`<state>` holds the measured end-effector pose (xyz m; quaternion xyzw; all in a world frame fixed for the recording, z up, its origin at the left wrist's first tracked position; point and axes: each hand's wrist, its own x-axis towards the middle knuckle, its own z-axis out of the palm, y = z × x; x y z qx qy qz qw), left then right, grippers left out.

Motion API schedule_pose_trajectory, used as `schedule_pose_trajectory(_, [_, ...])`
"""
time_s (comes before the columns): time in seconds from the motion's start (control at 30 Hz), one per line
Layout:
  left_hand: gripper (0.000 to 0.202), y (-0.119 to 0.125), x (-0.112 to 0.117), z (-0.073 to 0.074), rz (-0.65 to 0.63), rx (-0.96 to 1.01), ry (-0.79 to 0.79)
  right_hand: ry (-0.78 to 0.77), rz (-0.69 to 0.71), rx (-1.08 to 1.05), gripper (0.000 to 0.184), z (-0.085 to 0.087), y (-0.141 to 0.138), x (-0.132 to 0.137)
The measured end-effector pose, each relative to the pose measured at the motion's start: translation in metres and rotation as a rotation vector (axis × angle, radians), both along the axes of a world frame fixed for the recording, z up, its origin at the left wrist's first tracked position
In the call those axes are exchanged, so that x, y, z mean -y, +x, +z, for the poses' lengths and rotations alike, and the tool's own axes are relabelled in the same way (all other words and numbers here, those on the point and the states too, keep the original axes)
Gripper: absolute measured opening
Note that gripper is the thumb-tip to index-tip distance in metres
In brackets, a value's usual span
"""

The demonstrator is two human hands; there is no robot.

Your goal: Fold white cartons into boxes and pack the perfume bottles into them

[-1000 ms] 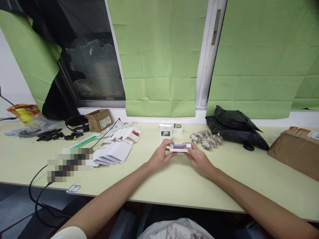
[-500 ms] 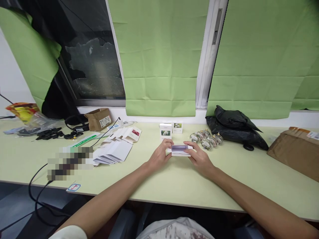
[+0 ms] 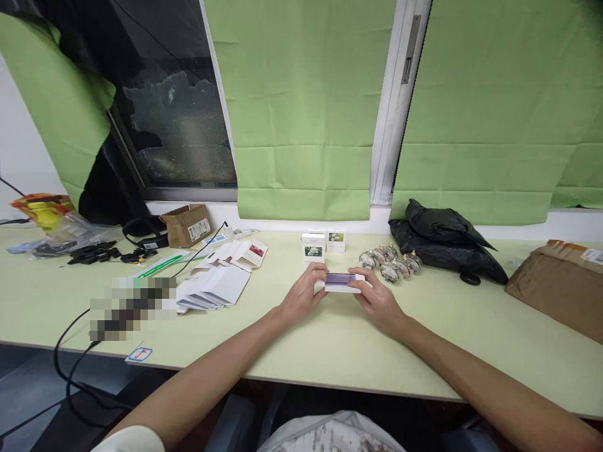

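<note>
A small white cardboard box [image 3: 343,288] is held between my two hands over the table, its open side showing a pale purple inside. My left hand [image 3: 304,294] grips its left end, and my right hand [image 3: 378,300] grips the right end with fingers bent over the edge. Just beyond my left hand stands a white box with a white-flower picture [image 3: 313,251]. Behind it, slightly to the right, is another white box with a flower picture [image 3: 336,242]. Several round clear-wrapped ornaments with gold tops [image 3: 391,272] lie beyond my right hand.
Flattened white cartons [image 3: 221,285] are fanned out on the left of the table [image 3: 301,351]. A small brown box [image 3: 186,226], black parts and cables lie farther left. Black plastic bags [image 3: 438,242] and a large brown carton [image 3: 558,285] occupy the right side.
The held box has tilted a little, so its inside looks shallower and more of the lower edge shows. Both hands keep nearly the same place and grip.
</note>
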<state>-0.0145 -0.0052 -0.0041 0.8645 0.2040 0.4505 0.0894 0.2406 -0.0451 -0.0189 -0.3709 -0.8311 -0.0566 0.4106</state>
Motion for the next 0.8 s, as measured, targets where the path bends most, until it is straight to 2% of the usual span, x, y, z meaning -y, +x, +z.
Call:
schedule_pose_trajectory(0.13, [0.031,0.005,0.005,0.001,0.061,0.101,-0.226,-0.04,0.031,-0.108,0.031,0.001,-0.004,0.002])
schedule_pose_trajectory(0.23, [0.046,0.007,0.007,0.002,0.091,0.133,-0.44,-0.161,-0.008,-0.22,0.043,-0.001,-0.005,0.002])
schedule_pose_trajectory(0.3, [0.049,0.008,0.008,0.003,0.084,0.13,-0.515,-0.245,-0.043,-0.265,0.046,-0.003,-0.004,0.0])
schedule_pose_trajectory(0.53, [0.044,0.008,0.009,0.006,0.052,0.135,-0.542,-0.326,0.003,-0.348,0.031,0.006,-0.004,0.002])
schedule_pose_trajectory(0.63, [0.04,0.008,0.008,0.005,0.061,0.148,-0.522,-0.282,0.041,-0.351,0.03,0.009,-0.006,0.002])
schedule_pose_trajectory(0.8, [0.039,0.007,0.007,0.003,0.071,0.147,-0.503,-0.216,0.002,-0.358,0.028,0.005,-0.003,-0.003])
